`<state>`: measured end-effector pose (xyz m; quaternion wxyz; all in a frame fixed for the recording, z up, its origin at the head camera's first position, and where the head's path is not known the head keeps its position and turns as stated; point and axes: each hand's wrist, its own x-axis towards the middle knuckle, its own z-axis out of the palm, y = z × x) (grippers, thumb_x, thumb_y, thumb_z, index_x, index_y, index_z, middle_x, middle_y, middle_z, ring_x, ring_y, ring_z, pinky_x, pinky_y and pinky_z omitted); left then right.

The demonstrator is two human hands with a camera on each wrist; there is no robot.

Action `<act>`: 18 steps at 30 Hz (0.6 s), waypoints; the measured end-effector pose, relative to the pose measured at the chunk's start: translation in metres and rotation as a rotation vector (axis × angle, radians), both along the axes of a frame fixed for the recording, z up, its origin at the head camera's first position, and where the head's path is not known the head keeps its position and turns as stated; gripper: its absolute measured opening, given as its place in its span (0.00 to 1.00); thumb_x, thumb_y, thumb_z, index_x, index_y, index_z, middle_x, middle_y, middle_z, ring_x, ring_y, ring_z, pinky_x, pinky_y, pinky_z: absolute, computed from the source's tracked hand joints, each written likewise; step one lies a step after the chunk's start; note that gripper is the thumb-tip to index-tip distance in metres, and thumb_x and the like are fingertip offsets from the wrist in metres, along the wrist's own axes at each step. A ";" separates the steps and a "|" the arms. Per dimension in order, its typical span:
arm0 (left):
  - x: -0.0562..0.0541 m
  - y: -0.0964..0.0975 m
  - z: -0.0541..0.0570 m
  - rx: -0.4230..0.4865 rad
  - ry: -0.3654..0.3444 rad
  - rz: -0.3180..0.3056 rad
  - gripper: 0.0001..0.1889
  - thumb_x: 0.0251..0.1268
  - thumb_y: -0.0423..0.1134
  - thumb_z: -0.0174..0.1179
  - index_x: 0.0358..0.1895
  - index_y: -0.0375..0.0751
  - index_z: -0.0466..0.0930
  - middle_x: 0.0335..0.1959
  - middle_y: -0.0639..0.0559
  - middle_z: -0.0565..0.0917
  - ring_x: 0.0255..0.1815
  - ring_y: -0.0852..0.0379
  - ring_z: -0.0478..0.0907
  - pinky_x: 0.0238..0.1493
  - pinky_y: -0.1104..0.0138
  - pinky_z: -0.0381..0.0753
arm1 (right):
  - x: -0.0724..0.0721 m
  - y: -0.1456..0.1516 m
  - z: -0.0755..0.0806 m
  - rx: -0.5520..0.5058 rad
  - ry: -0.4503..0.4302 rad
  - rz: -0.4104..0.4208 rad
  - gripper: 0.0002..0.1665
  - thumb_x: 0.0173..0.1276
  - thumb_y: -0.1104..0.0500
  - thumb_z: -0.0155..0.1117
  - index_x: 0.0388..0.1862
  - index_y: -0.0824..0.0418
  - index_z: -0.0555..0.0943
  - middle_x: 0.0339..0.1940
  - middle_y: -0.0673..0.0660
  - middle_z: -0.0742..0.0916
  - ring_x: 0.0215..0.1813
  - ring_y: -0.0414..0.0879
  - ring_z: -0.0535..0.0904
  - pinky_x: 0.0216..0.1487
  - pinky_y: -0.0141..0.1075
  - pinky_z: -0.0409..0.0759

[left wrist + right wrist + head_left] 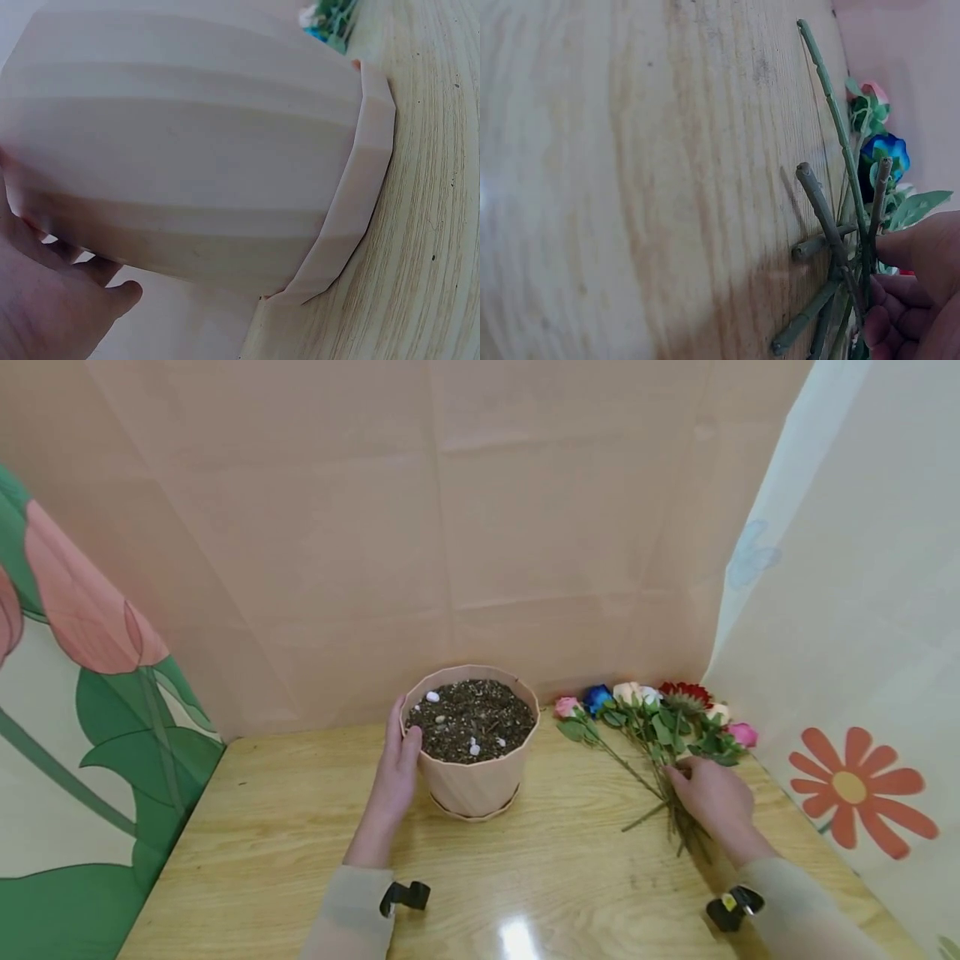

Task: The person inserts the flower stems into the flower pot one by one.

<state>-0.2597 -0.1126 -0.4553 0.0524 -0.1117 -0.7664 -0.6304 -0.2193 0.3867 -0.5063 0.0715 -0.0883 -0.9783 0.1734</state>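
A pale pink flowerpot (471, 785) filled with dark soil (480, 718) stands on a matching saucer (337, 232). My left hand (401, 764) rests against the pot's left side, thumb near the rim; in the left wrist view its fingers (67, 251) lie along the far side, partly hidden. To the right, my right hand (712, 793) pinches flower stems (874, 202) between thumb and curled fingers. I cannot tell how many it holds. The bunch has a blue rose (597, 699), a pink rose (567, 707), a dark red flower (686, 695) and several others, with leafy green stems lying crossed.
The wooden table (300, 827) meets a plain pinkish backdrop (337, 568) behind the pot. Printed cloth with a red flower (862, 793) borders the right side; printed tulips (90, 593) border the left. White pebbles (432, 697) lie on the soil.
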 end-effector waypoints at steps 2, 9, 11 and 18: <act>0.000 0.000 0.000 -0.001 -0.001 -0.001 0.33 0.94 0.56 0.40 0.92 0.72 0.41 0.93 0.50 0.42 0.90 0.35 0.44 0.84 0.31 0.45 | -0.001 0.001 0.000 -0.013 -0.013 -0.011 0.26 0.85 0.46 0.62 0.57 0.69 0.90 0.52 0.72 0.91 0.46 0.73 0.88 0.32 0.59 0.83; 0.001 0.000 -0.002 0.009 0.009 -0.002 0.33 0.94 0.57 0.40 0.92 0.74 0.41 0.93 0.51 0.42 0.90 0.36 0.45 0.84 0.32 0.47 | 0.001 0.002 0.006 -0.075 -0.051 -0.041 0.27 0.86 0.48 0.59 0.61 0.70 0.88 0.58 0.74 0.89 0.52 0.74 0.87 0.38 0.62 0.83; 0.001 0.000 -0.002 0.011 0.011 0.001 0.33 0.94 0.57 0.40 0.91 0.74 0.41 0.93 0.51 0.42 0.90 0.36 0.45 0.84 0.32 0.47 | 0.002 0.004 0.008 -0.107 -0.057 -0.052 0.28 0.86 0.47 0.59 0.63 0.70 0.87 0.59 0.74 0.89 0.53 0.73 0.86 0.39 0.62 0.82; 0.001 -0.001 0.000 0.008 0.021 0.001 0.33 0.94 0.55 0.40 0.92 0.71 0.41 0.93 0.49 0.43 0.90 0.36 0.45 0.84 0.32 0.47 | 0.010 0.005 0.014 -0.209 -0.006 -0.042 0.29 0.86 0.49 0.59 0.66 0.74 0.84 0.55 0.73 0.90 0.42 0.59 0.85 0.38 0.49 0.80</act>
